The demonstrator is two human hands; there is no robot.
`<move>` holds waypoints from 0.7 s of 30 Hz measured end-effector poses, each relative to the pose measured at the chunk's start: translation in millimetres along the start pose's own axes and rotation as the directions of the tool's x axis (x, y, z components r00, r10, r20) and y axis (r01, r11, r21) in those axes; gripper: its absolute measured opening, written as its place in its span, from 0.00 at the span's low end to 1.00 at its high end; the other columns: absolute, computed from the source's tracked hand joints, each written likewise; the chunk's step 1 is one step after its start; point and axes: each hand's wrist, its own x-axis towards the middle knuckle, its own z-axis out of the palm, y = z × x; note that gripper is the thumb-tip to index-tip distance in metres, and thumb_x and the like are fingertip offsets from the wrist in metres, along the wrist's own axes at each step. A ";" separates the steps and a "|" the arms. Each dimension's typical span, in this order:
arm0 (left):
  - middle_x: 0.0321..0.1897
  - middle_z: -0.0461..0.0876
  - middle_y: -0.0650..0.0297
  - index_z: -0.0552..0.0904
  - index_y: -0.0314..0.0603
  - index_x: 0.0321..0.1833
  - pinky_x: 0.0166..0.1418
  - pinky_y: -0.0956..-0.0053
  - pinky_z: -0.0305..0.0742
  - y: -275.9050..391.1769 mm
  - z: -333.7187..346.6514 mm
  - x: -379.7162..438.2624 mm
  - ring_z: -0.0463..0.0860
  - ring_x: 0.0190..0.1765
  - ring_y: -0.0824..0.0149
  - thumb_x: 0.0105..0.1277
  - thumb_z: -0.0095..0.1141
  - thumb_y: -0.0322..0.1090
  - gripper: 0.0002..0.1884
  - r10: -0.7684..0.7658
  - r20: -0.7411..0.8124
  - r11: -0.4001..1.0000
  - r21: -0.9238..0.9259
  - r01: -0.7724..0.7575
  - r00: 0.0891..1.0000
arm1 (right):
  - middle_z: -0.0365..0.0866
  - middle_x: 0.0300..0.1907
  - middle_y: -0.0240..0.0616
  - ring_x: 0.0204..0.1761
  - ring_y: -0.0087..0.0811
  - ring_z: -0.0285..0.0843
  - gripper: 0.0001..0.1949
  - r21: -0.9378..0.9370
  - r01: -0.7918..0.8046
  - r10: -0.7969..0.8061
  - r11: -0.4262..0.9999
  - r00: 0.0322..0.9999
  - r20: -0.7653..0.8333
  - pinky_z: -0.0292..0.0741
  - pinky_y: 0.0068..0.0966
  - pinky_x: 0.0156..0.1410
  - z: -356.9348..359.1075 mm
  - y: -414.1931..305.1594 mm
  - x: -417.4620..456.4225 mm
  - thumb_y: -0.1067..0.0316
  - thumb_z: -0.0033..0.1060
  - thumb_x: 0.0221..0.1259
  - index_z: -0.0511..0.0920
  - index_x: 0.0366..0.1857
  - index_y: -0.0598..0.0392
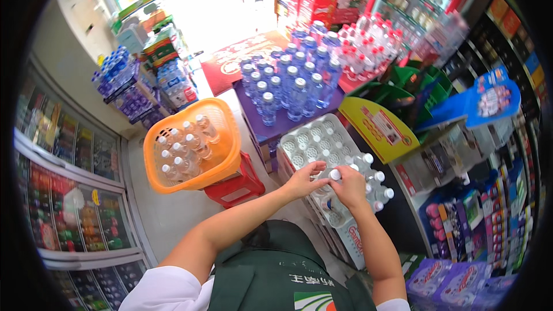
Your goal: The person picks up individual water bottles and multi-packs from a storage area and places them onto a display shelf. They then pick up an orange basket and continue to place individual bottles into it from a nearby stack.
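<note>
My right hand [351, 186] has its fingers closed around the upper part of a clear plastic bottle [335, 174] with a white cap. From the left, my left hand [304, 180] curves its thumb and fingers about the same bottle; whether it grips cannot be made out. Beneath both hands is a pale grey crate-like tray [296, 166] with round cups, many holding nothing. Several clear bottles with white caps [378, 177] stand together at its right side, partly behind my right hand. A bottle with a blue mark [329, 204] shows near my wrists.
Left of me, an orange plastic basket [233, 138] holding several clear bottles rests on a red stool [235, 188]. Ahead, blue-tinted bottles crowd a purple stand [255, 125]. A yellow-fronted display [376, 127] borders the tray on the right. Glass-door coolers [82, 207] line the left.
</note>
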 end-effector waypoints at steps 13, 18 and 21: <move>0.52 0.81 0.53 0.76 0.37 0.59 0.61 0.68 0.73 76.7 -165.0 -80.7 0.80 0.56 0.59 0.50 0.74 0.43 0.34 0.409 -0.650 0.912 0.276 -0.303 0.641 | 0.83 0.41 0.40 0.44 0.32 0.81 0.18 0.471 0.351 -0.320 0.809 0.936 -0.147 0.83 0.28 0.42 -34.0 -217.7 124.7 0.66 0.74 0.49 0.81 0.45 0.57; 0.53 0.80 0.53 0.74 0.37 0.59 0.60 0.67 0.73 31.7 -229.2 -114.4 0.80 0.57 0.59 0.51 0.73 0.43 0.34 0.212 -0.802 0.970 0.242 -0.021 0.559 | 0.83 0.41 0.41 0.40 0.30 0.83 0.17 0.633 0.293 -0.363 0.717 0.932 -0.021 0.83 0.28 0.43 55.2 -261.2 166.7 0.67 0.74 0.49 0.82 0.42 0.61; 0.56 0.79 0.53 0.72 0.37 0.62 0.62 0.66 0.72 -23.5 -254.1 -127.8 0.78 0.59 0.59 0.52 0.72 0.42 0.35 0.035 -0.851 0.990 0.101 0.098 0.525 | 0.83 0.36 0.41 0.37 0.32 0.83 0.17 0.539 0.278 -0.353 0.795 0.935 0.039 0.80 0.26 0.40 122.1 -267.3 185.9 0.67 0.76 0.45 0.82 0.40 0.60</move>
